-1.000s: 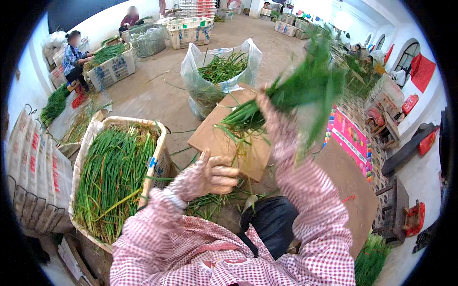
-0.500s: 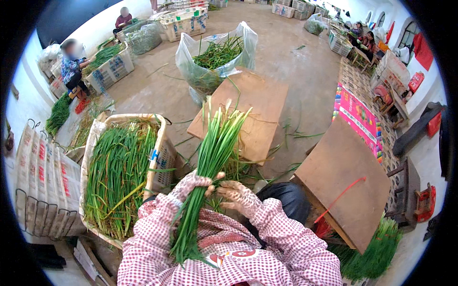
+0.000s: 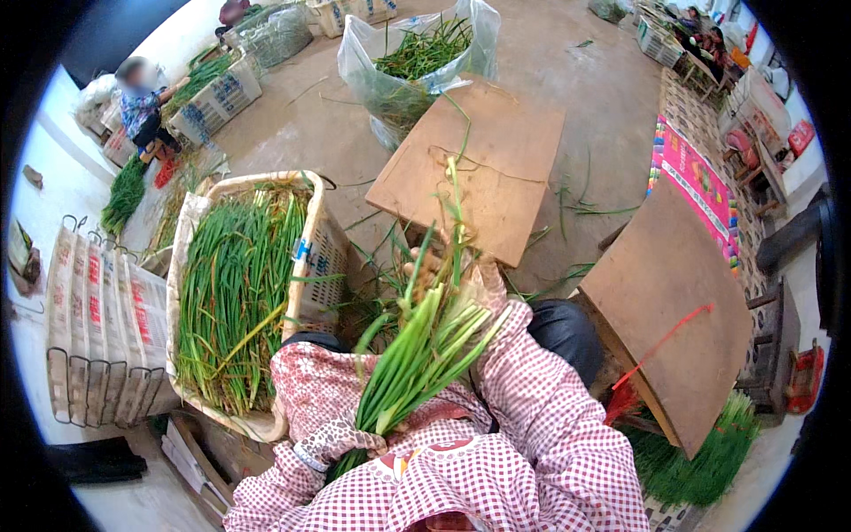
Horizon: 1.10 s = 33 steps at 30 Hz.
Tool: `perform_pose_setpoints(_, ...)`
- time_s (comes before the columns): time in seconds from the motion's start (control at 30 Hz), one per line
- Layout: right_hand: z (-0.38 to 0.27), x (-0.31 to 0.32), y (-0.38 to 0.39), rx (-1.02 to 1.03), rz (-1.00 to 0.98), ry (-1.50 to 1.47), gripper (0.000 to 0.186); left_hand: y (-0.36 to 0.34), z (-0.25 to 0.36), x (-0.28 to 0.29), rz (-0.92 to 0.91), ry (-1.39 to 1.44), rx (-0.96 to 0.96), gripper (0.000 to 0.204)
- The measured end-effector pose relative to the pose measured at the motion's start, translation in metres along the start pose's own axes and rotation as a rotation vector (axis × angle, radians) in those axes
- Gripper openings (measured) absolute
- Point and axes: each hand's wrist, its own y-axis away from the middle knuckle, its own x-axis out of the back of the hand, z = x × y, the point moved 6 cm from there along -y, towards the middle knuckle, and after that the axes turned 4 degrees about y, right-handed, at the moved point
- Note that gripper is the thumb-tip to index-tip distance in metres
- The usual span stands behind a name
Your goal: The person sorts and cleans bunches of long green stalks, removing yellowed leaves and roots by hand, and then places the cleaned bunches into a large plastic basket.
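The bunch of greens [image 3: 403, 363] is now lying low over the person's lap, its pale ends fanning up and to the right, near the right sleeve [image 3: 558, 390]. Half a second ago it was pointing away toward the worktop [image 3: 505, 160]; since then the left hand [image 3: 347, 439] has been bringing it nearer the body. The left grip is clasping the bunch toward its leafy end. The right hand [image 3: 483, 282] is blurring just beyond the pale ends, beside a thin stalk [image 3: 456, 208] that is standing apart from the rest; whether the right grip is pinching it, the blur is hiding. With the ends spreading like this, single stalks are probably becoming easier to sort out.

The stalks are looking smooth and slender, shading from near-white into deep green. The left hand is wearing a spotted, thin-looking covering, and the sleeves are showing a red-and-white check in loose cloth.

To the left, a pale plastic crate [image 3: 319, 266] with lattice sides is holding closely laid greens [image 3: 235, 293]. Ahead, a cloudy, crumpled plastic bag [image 3: 363, 66] is bulging with tangled leaves. On the right, a red string [image 3: 656, 346] is trailing across a flat brown board [image 3: 683, 266].
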Motion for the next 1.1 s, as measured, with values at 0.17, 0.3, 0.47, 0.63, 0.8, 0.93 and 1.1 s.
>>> perform_pose_setpoints(0.17,-0.025,0.029,-0.017,-0.152,0.363,0.376,0.025,-0.004,-0.013,-0.011,0.031,0.066,0.01,0.04)
perform_pose_setpoints(0.3,-0.033,0.036,-0.036,-0.205,0.576,0.64,0.027,-0.001,-0.021,-0.014,0.047,0.098,0.025,0.04)
perform_pose_setpoints(0.47,-0.06,0.01,-0.062,-0.153,0.845,1.066,0.033,0.008,-0.025,-0.009,0.088,0.14,0.024,0.041)
perform_pose_setpoints(0.63,-0.246,-0.001,-0.07,0.502,0.849,1.371,0.044,0.014,-0.027,-0.003,0.095,0.168,0.026,0.042)
perform_pose_setpoints(0.8,-0.252,-0.04,-0.018,0.53,0.786,1.456,0.051,0.018,-0.03,-0.001,0.117,0.323,-0.018,0.046)
perform_pose_setpoints(0.93,-0.095,-0.011,0.003,-0.064,0.52,1.496,0.058,0.006,-0.034,0.003,0.224,0.305,-0.075,0.049)
perform_pose_setpoints(1.1,-0.006,0.026,-0.007,-0.439,0.566,1.635,0.061,0.014,-0.016,-0.008,0.316,-0.032,-0.071,0.047)
